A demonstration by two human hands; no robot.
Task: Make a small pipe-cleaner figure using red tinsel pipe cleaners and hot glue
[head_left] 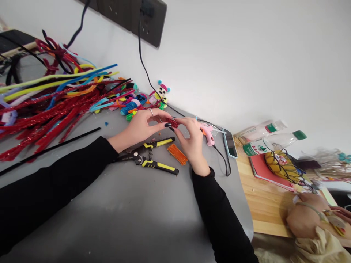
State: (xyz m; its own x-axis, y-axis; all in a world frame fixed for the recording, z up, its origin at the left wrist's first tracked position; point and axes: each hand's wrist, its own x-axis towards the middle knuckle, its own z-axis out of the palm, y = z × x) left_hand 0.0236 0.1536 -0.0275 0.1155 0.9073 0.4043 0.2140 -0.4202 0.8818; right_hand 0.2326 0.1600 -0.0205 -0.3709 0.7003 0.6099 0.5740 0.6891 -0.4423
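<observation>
Between the fingertips of both hands is a small piece of red glittery pipe cleaner (172, 123), held above the grey table. My left hand (142, 126), with a ring on one finger, pinches its left end. My right hand (190, 137) pinches the other end, so part of the piece is covered by fingers. Below the hands lie wire cutters (149, 157) with black and yellow handles, spread apart. An orange pipe-cleaner rectangle (177, 154) rests just beside them, near my right wrist.
A heap of colourful pipe cleaners (68, 102) covers the left side, with small pipe-cleaner figures (159, 93) at the wall. A pink glue gun (208, 134) with its cord and a phone (230, 143) lie right. Bottles (259, 146) and another person's hand (340, 213) are on the wooden table.
</observation>
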